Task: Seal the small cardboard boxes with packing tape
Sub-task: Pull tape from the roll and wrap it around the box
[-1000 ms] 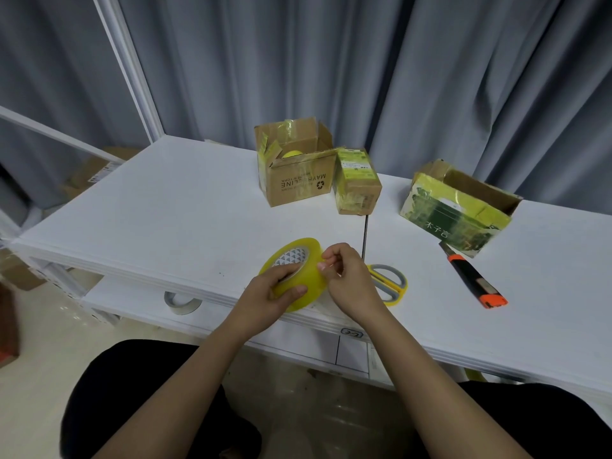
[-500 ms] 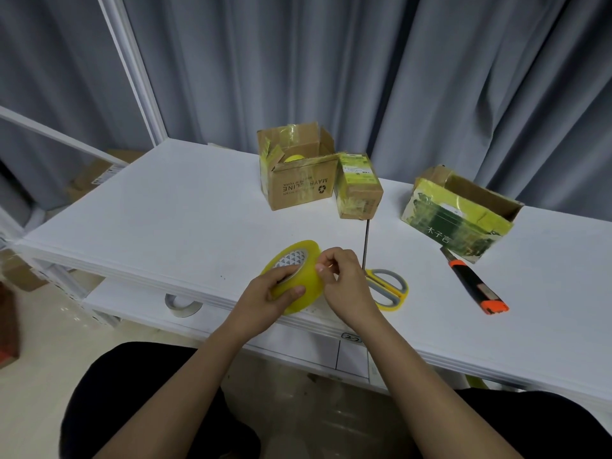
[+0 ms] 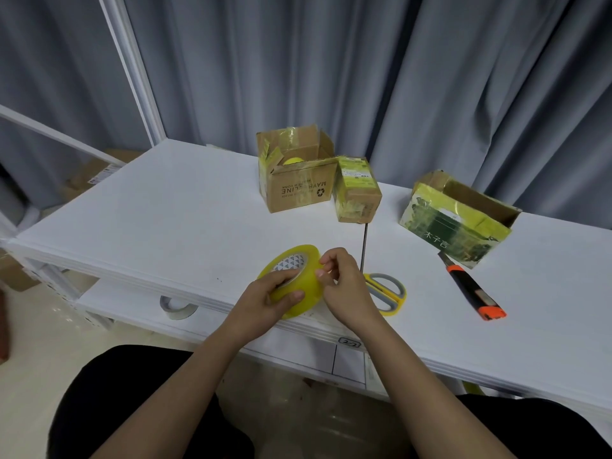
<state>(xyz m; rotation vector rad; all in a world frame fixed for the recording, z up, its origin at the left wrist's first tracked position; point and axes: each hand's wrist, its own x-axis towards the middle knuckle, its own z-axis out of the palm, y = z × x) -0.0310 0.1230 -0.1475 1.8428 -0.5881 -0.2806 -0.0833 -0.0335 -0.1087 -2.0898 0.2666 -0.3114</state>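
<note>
My left hand [image 3: 265, 294] grips a yellow roll of packing tape [image 3: 306, 288] over the front edge of the white table [image 3: 159, 210]. My right hand [image 3: 344, 283] has its fingertips curled against the roll's right rim, picking at the tape. Three small cardboard boxes stand further back: an open brown box [image 3: 298, 187] with a yellow thing inside, a small box [image 3: 356, 190] wrapped in yellow tape right beside it, and an open green-printed box [image 3: 453, 223] tilted at the right.
Yellow-handled scissors [image 3: 387, 289] lie just right of my right hand. An orange-and-black utility knife [image 3: 473, 289] lies in front of the green box. A second tape roll [image 3: 177, 308] sits on the shelf under the table. Grey curtains hang behind.
The hands and roll stay almost where they were. My right fingers have shifted slightly along the roll's rim.
</note>
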